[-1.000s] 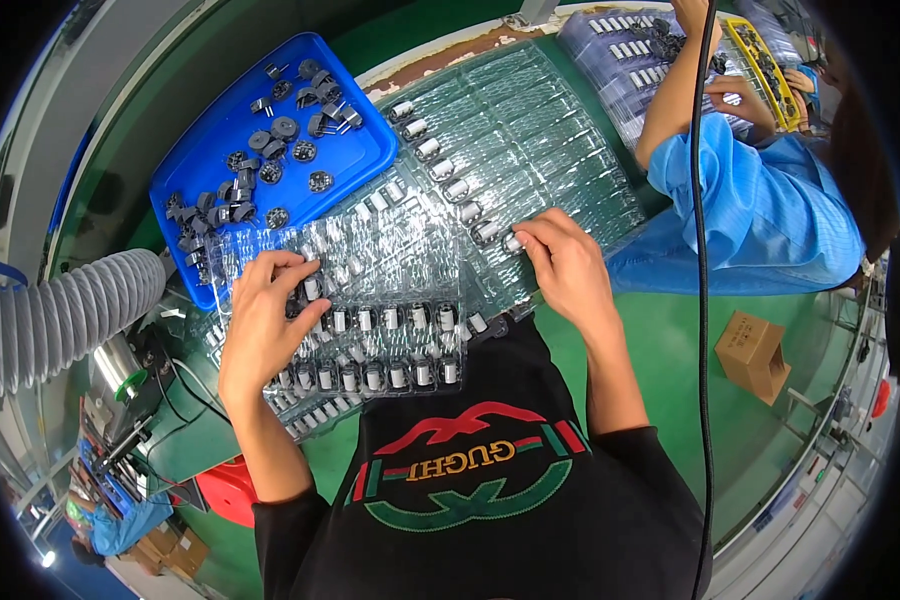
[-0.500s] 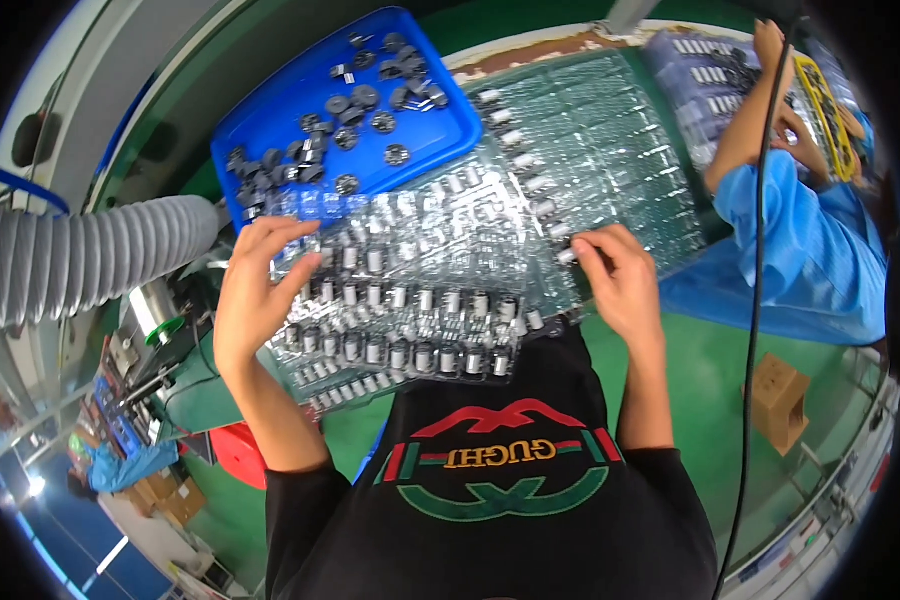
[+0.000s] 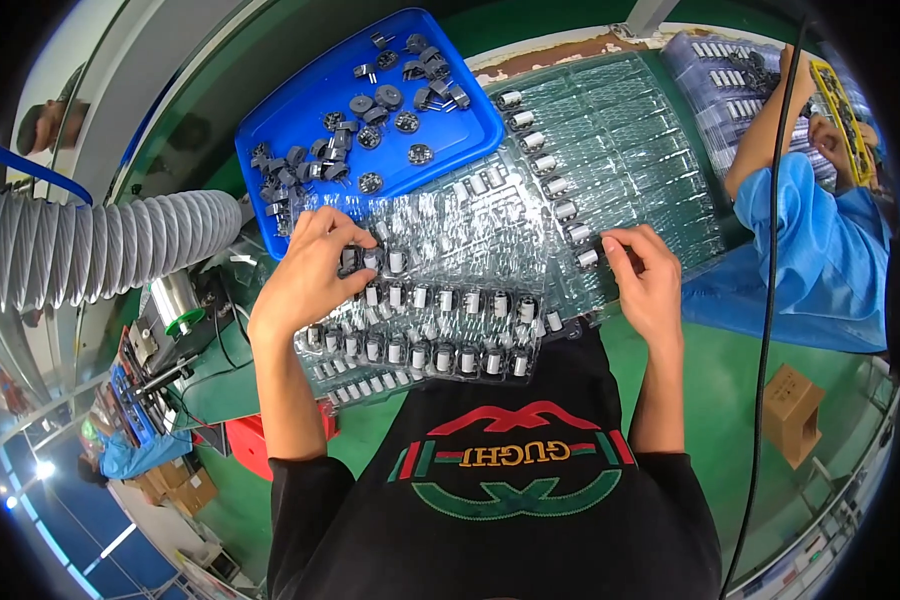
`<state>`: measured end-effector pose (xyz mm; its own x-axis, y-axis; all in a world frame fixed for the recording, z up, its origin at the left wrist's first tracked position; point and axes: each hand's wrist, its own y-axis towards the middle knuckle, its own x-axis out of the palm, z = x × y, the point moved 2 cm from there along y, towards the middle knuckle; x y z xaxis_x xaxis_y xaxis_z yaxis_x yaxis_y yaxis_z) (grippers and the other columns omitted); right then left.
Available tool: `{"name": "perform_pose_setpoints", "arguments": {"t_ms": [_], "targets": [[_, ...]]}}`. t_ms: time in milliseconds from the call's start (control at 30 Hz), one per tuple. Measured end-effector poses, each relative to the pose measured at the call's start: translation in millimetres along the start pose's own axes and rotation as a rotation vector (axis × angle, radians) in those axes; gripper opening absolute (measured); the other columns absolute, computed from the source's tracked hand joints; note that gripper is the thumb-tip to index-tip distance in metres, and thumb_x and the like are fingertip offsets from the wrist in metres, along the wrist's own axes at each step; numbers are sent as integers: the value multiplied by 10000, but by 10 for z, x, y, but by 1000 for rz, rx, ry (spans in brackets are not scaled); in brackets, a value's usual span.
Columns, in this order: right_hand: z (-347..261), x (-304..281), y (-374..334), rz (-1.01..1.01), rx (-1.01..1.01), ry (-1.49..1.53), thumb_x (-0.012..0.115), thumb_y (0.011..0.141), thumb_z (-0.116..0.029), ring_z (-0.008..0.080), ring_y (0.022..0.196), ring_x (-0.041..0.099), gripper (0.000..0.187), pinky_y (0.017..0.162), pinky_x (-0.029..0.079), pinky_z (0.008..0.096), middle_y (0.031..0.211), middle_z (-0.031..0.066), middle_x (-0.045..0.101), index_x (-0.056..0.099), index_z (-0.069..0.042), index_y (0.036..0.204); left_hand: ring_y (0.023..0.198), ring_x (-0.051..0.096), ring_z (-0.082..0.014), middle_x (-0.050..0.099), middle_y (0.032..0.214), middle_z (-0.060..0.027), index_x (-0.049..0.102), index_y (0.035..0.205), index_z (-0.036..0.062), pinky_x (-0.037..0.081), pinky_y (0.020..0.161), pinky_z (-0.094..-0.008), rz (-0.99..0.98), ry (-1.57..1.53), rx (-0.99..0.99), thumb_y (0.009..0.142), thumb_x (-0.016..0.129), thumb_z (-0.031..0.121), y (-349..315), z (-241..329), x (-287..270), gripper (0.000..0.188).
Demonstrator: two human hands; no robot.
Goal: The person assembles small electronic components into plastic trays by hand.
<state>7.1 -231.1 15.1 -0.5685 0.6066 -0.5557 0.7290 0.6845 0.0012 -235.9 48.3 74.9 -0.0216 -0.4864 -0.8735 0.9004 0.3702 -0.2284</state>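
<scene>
My left hand [image 3: 315, 268] is over the left part of a clear plastic tray [image 3: 460, 325] filled with rows of small silver-and-black cylindrical parts. Its thumb and forefinger close around one cylindrical part [image 3: 372, 260] in the upper row. On the right, my right hand [image 3: 650, 280] has thumb and forefinger tips drawn together beside another cylindrical part [image 3: 587, 257]. That part is the nearest one in a column along the left edge of a second clear tray [image 3: 620, 150]. Whether anything sits between those right fingertips is hidden.
A blue bin [image 3: 260, 130] with loose grey round parts stands behind the trays. At left are a ribbed grey hose [image 3: 110, 245] and a wire spool [image 3: 175, 305]. A co-worker in a blue sleeve [image 3: 800, 240] works at right, past a hanging black cable [image 3: 767, 300].
The whole view has shifted slightly. My left hand has moved right along the tray's upper row, onto a cylindrical part. My right fingertips have drawn slightly away from the nearest part.
</scene>
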Motion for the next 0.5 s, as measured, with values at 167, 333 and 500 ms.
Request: {"name": "perform_pose_setpoints", "arguments": {"t_ms": [167, 333, 500], "targets": [[42, -2, -8, 28, 47, 75, 705, 915, -77, 116, 605, 529, 113, 560, 410, 272, 797, 55, 613, 728, 1, 994, 1026, 546, -301, 613, 1026, -96, 670, 996, 42, 446, 939, -393, 19, -79, 29, 724, 779, 61, 25, 10, 5, 294], [63, 1, -5, 26, 17, 81, 706, 914, -76, 104, 598, 521, 110, 552, 403, 267, 793, 48, 609, 732, -7, 996, 956, 581, -276, 638, 925, -84, 658, 1011, 42, 464, 906, -384, 8, -184, 30, 701, 766, 28, 49, -57, 48, 328], [43, -34, -19, 50, -5, 67, 713, 900, -63, 94, 584, 517, 115, 538, 399, 262, 794, 44, 611, 734, -14, 1002, 937, 576, -165, 614, 917, -41, 653, 1064, 33, 475, 903, -317, 61, -422, -30, 696, 734, -32, 62, -104, 7, 382]]}}
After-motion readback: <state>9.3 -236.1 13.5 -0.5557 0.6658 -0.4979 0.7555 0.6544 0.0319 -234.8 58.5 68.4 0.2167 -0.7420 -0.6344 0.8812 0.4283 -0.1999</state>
